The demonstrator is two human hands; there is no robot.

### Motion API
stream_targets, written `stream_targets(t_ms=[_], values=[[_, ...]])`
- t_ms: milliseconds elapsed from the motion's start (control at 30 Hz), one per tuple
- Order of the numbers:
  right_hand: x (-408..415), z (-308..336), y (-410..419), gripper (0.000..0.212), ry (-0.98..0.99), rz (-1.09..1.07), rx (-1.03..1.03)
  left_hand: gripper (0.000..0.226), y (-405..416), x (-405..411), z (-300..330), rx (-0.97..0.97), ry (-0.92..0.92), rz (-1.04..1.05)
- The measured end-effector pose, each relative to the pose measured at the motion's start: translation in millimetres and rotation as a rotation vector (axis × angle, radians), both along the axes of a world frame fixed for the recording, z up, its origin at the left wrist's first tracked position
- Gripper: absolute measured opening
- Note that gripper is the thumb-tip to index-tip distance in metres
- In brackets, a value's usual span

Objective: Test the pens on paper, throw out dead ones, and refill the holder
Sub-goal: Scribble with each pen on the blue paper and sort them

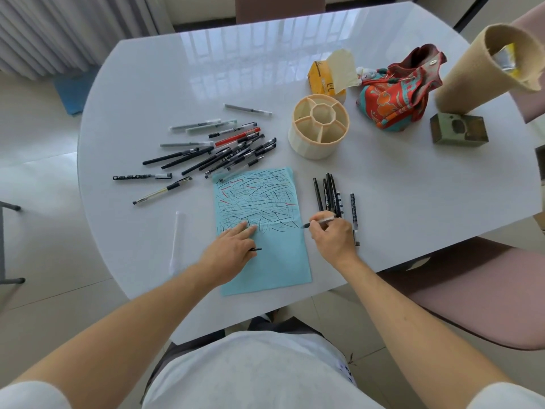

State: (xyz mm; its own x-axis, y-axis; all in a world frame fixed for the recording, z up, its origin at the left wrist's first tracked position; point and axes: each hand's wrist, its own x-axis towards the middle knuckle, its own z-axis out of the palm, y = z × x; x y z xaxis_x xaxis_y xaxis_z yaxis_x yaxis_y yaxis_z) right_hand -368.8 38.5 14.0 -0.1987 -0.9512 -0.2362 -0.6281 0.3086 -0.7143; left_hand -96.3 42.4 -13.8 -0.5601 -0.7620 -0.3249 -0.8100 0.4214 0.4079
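Blue paper (265,261) lies flat on the white table (147,84), its upper half dense with black strokes and a few red ones. Left hand (233,246) rests on the paper, fingers straight and spread, pressing it down; a small black piece shows at its thumb side. Right hand (333,234), just right of the paper, pinches a pen (320,222) with its tip at the paper's right edge. A row of pens (328,196) lies right of the paper. A loose pile (224,149) lies above-left of the paper. Holder (321,125), compartments bare, stands above-right of the paper.
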Motion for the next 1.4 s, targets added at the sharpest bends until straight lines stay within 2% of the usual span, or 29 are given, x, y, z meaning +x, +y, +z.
stream_targets(t_ms=[167, 267, 333, 567, 733, 933, 1100, 1200, 1233, 1300, 1333, 1400], values=[[3.7, 10.7, 1.7, 0.021, -0.201, -0.18, -0.051, 0.029, -1.1, 0.9, 5.1, 0.045, 0.069, 0.035], [13.0, 22.9, 7.7, 0.006, -0.534, -0.208, -0.007, 0.027, -0.3, -2.8, 15.7, 0.073, 0.213, 0.168], [23.1, 29.1, 14.6, 0.004, -0.693, -0.15, 0.044, 0.026, 0.9, -6.9, 23.6, 0.052, 0.265, 0.222], [42.3, 28.9, 19.2, 0.006, -0.786, -0.061, 0.131, 0.022, 4.6, -14.9, 47.2, 0.057, 0.342, 0.256], [56.7, 24.3, 20.3, 0.003, -0.806, -0.047, 0.174, 0.018, 4.0, -11.3, 57.4, 0.097, 0.293, 0.241], [93.9, 22.0, 13.8, 0.011, -0.757, -0.128, 0.196, 0.018, 10.3, 3.6, 60.3, 0.053, 0.237, 0.318], [123.0, 17.7, -11.7, 0.012, -0.658, 0.087, 0.355, 0.024, 10.7, 35.0, 60.0, 0.127, 0.111, 0.422], [131.4, 15.7, -56.9, 0.026, -0.581, 0.142, 0.386, 0.036, 4.4, 56.5, 57.7, 0.095, 0.032, 0.515], [132.3, 15.6, -75.8, 0.027, -0.525, 0.099, 0.331, 0.038, 2.7, 64.4, 56.0, 0.097, 0.021, 0.556], [129.8, 13.7, -112.7, 0.018, -0.238, 0.085, 0.137, 0.041, 3.5, 80.4, 51.3, 0.125, -0.001, 0.63], [126.9, 11.5, -128.8, 0.014, -0.06, 0.141, 0.052, 0.04, 5.9, 87.2, 48.7, 0.139, -0.015, 0.658], [122.2, 4.2, -155.6, 0.021, 0.207, 0.303, -0.021, 0.026, 11.6, 98.3, 43.8, 0.162, -0.017, 0.715]])
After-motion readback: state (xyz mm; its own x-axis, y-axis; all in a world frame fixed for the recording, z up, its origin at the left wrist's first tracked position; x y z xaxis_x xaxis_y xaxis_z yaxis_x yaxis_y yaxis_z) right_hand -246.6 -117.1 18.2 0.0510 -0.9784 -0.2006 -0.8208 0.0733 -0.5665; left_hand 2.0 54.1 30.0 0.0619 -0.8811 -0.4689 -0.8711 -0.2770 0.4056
